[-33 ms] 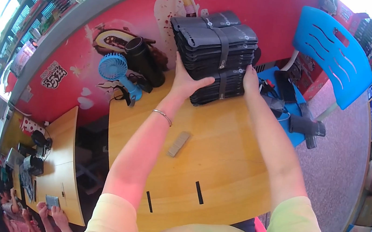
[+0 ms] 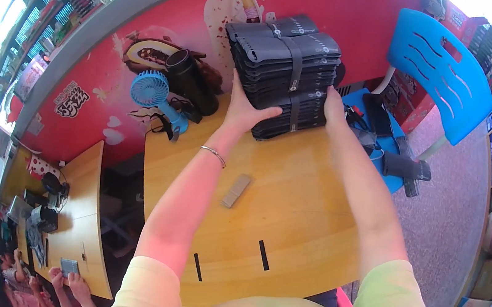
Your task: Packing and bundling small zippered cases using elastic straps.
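Apparently bundled already, a stack of dark-grey folded pouches [image 2: 266, 50] stands at 12 o'clock on the desk [image 2: 295, 203].
Left hand [image 2: 249, 112] and right hand [image 2: 335, 109] form a grip clamped on its sides; thin, matte layers are belted by smooth bands [image 2: 296, 67]. At 2 o'clock, a similar dark packet [image 2: 404, 167] lies apart, seemingly left over.

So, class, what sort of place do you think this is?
Probably a snack shop or small eatery: the red wall carries large food pictures, and the wooden table and blue chair look like customer seating.
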`<act>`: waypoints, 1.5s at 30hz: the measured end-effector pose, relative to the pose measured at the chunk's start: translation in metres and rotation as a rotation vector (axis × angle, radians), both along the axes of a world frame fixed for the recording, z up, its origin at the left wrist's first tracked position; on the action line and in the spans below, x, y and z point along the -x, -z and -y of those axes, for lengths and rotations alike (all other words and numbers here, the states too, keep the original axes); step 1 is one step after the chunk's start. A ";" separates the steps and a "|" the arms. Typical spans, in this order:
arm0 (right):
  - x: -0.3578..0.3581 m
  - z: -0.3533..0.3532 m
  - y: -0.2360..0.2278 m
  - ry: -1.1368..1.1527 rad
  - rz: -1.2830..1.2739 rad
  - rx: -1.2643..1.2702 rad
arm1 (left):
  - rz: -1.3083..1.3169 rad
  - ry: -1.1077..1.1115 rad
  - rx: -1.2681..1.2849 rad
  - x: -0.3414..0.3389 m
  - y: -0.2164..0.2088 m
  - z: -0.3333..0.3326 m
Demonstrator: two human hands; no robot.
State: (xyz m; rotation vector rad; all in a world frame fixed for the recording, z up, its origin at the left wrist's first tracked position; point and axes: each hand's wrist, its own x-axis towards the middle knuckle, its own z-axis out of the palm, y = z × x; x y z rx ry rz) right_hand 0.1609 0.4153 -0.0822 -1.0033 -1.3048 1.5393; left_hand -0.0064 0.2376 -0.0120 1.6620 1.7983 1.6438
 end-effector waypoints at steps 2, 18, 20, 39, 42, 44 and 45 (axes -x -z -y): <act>-0.005 0.008 -0.017 -0.010 -0.241 0.092 | 0.003 0.035 -0.018 0.011 0.012 0.009; 0.001 0.019 -0.083 0.242 -0.176 -0.484 | 0.307 0.059 0.019 0.017 0.029 0.000; 0.007 0.024 -0.093 0.506 0.016 -0.756 | 0.074 -0.213 -0.049 0.017 0.041 0.008; 0.008 0.051 -0.132 0.009 0.820 -1.756 | -1.072 -0.249 0.069 -0.051 0.020 0.011; 0.005 0.045 -0.137 -0.034 0.756 -1.780 | -1.098 -0.271 0.055 -0.046 0.027 0.009; 0.001 0.038 -0.149 -0.054 0.758 -1.765 | -1.099 -0.272 0.048 -0.043 0.030 0.009; -0.001 0.035 -0.155 -0.077 0.764 -1.748 | -1.115 -0.267 0.041 -0.042 0.029 0.009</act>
